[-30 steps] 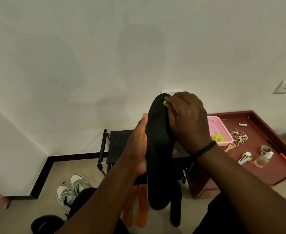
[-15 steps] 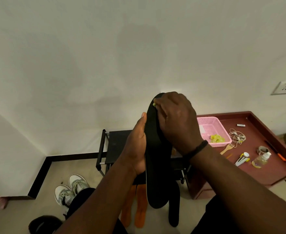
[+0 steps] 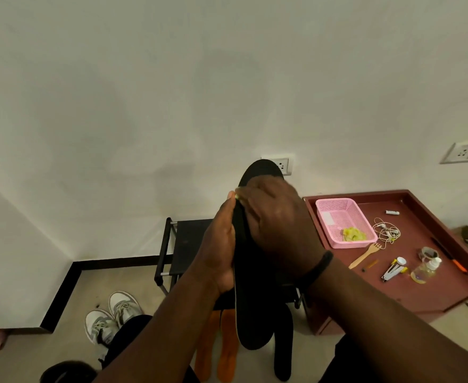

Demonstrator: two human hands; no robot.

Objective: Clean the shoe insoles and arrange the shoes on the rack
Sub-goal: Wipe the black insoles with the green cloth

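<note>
I hold a black insole (image 3: 252,313) upright in front of me. My left hand (image 3: 218,250) grips its left edge around the middle. My right hand (image 3: 275,228) presses a small yellow-green cloth (image 3: 238,197) against the insole's upper part; only a sliver of the cloth shows past my fingers. Two orange insoles (image 3: 219,346) and another black insole (image 3: 283,344) lie on the floor below. A pair of white and grey sneakers (image 3: 111,316) stands on the floor at the lower left. The black shoe rack (image 3: 172,252) stands against the wall behind my hands.
A low maroon table (image 3: 420,288) at the right carries a pink basket (image 3: 335,214) with a yellow cloth, a wooden fork (image 3: 365,255), a tangled cord, a small bottle (image 3: 426,270) and other small items. A dark shoe (image 3: 67,371) sits at the bottom left.
My right hand with the cloth has slid down the insole from its tip, leaving the top of the insole uncovered. The view has shifted slightly.
</note>
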